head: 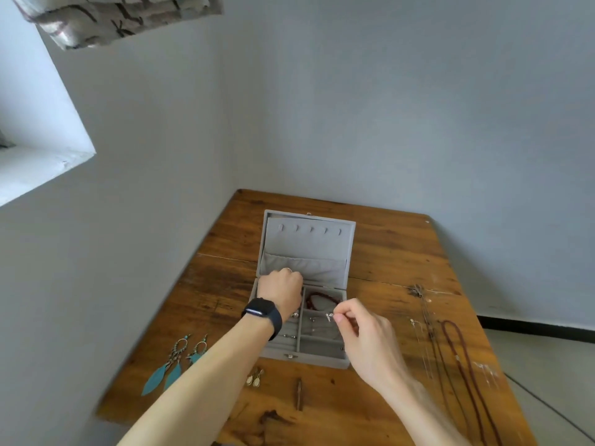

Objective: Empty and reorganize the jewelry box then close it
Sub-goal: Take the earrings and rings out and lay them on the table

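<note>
A grey velvet jewelry box (304, 360) stands open on the wooden table (225, 252), its lid (309, 246) upright at the back. My left hand (280, 292), with a dark watch on the wrist, reaches into the box's back left part with fingers curled; what it holds is hidden. My right hand (360, 329) pinches a small silver earring (329, 316) above the box's right compartments. A dark red bead bracelet (314, 300) lies in the back right compartment. Small silver pieces (294, 315) sit in the left slots.
Two teal feather earrings (174, 365) lie left of the box. A small pale earring pair (254, 378) and a thin brown stick (299, 394) lie in front of it. Several necklaces (450, 349) stretch along the table's right side. Walls close in behind and to the left.
</note>
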